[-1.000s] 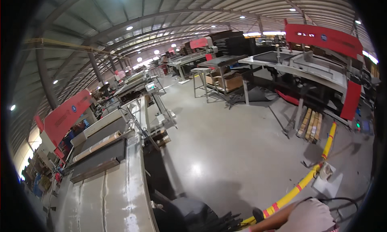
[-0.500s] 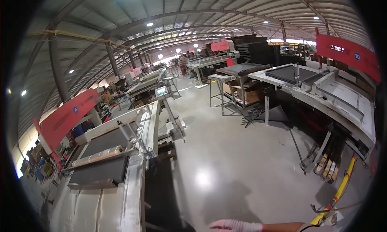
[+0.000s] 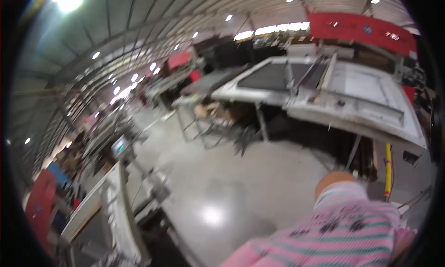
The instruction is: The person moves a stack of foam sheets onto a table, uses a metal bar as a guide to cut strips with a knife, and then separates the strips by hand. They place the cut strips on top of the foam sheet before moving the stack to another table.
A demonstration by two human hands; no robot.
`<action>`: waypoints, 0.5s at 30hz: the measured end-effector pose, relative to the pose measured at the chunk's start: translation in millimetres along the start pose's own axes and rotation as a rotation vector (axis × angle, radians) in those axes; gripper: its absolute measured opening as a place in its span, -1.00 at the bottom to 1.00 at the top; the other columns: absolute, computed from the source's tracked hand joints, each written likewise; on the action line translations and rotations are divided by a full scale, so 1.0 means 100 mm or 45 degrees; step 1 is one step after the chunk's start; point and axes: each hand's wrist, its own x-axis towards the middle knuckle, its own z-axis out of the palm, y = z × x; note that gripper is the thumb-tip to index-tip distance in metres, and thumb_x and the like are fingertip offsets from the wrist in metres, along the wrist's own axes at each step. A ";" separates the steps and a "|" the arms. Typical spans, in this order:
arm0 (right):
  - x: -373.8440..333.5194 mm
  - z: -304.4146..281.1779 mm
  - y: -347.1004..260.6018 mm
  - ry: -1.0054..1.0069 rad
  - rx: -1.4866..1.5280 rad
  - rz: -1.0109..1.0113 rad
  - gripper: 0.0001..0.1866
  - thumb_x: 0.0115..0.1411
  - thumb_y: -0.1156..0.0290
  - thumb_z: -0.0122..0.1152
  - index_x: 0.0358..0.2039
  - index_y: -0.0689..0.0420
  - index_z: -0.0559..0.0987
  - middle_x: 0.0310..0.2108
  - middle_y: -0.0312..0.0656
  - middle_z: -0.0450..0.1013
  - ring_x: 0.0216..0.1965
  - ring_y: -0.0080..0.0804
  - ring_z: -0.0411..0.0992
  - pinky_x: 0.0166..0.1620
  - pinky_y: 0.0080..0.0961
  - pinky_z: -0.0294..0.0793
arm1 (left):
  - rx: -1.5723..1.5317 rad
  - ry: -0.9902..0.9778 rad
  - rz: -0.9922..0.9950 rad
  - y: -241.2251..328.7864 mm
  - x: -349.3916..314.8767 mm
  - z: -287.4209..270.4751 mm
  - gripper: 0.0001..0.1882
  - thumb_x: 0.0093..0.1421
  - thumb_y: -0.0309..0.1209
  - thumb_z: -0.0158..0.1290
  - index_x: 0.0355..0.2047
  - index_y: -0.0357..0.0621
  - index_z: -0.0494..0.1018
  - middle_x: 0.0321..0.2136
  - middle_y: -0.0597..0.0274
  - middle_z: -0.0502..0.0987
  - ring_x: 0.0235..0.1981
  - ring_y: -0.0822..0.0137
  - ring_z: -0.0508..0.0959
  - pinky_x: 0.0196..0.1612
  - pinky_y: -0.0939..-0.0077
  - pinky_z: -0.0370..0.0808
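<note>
My right hand point(image 3: 324, 230) looms large and close in the lower right, in a pink glove with thin green stripes and dark smudges. Its thumb sticks up with a bare tip, apart from the rest of the hand. Nothing shows in the hand; the other fingers run out of the picture at the lower edge. Behind it stands a light-coloured machine table point(image 3: 296, 100) bearing a dark flat panel point(image 3: 271, 80). The hand does not visibly touch the table. My left hand is out of view.
A red machine beam point(image 3: 361, 33) spans the far right. Below the machine is a yellow strip point(image 3: 388, 174). On the left, another machine's pale frame point(image 3: 123, 211) is blurred, with a small screen point(image 3: 121, 146) beyond it. Grey floor point(image 3: 208, 183) runs between the machine rows.
The view has swung right, bringing the right-hand machine nearer the middle and pushing the left one toward the rim. My right hand has risen and come much closer, its thumb now visible.
</note>
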 end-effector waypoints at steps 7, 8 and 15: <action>0.34 -1.85 0.22 -0.225 -0.350 -0.237 -0.52 0.19 0.07 0.04 -0.03 0.18 0.49 0.02 -0.01 0.39 0.05 -0.22 0.36 0.03 -0.29 0.36 | -0.040 -0.195 0.016 -0.29 2.22 -0.32 -0.56 0.27 -0.28 -0.07 0.09 -0.26 0.32 0.04 -0.19 0.37 0.10 -0.05 0.35 0.13 0.23 0.30; 0.39 -2.13 0.26 -0.252 -0.400 -0.270 -0.51 0.19 0.06 0.04 -0.03 0.17 0.49 0.03 0.00 0.39 0.05 -0.21 0.35 0.03 -0.29 0.35 | -0.052 -0.210 0.005 -0.34 2.50 -0.39 -0.56 0.27 -0.28 -0.08 0.10 -0.26 0.32 0.04 -0.19 0.37 0.11 -0.05 0.35 0.13 0.23 0.30; 0.86 -4.08 0.65 -0.466 -0.620 -0.503 -0.43 0.15 -0.07 0.04 0.00 0.11 0.50 0.04 0.05 0.38 0.10 -0.16 0.33 0.08 -0.24 0.31 | -0.167 -0.153 -0.222 -1.07 4.39 -1.04 -0.53 0.28 -0.22 -0.11 0.11 -0.26 0.30 0.06 -0.16 0.36 0.12 -0.02 0.33 0.15 0.25 0.27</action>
